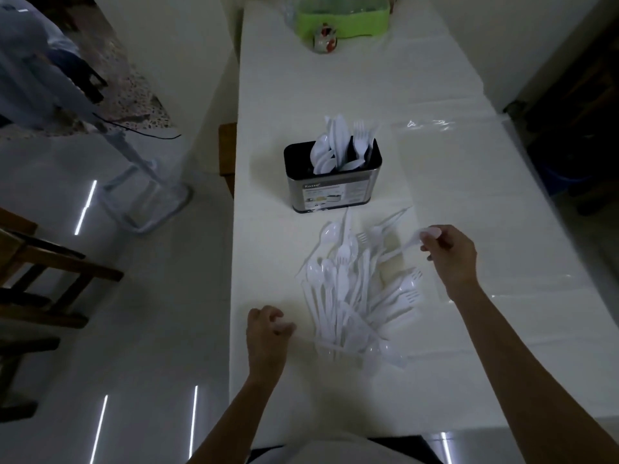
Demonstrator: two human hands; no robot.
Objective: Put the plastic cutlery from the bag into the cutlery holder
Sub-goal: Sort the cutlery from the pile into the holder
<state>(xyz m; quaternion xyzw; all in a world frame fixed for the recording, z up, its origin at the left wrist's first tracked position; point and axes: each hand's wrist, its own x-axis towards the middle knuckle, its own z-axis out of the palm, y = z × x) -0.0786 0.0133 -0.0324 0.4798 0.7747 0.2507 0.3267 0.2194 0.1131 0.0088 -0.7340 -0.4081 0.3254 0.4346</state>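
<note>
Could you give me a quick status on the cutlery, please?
Right hand pinches a spoon. Left hand grips a utensil at the pile. Holder part full, unobstructed.

surface point(335, 88): long, white | far edge: green plastic tub point(341, 18), with a small red-patterned jar point(324, 40), perhaps a cup, just in front of it | floor left of surface: wooden chair point(67, 262), pale metal tube stand point(134, 155) | floor right of surface: blue bucket point(559, 175), in dim light
</note>
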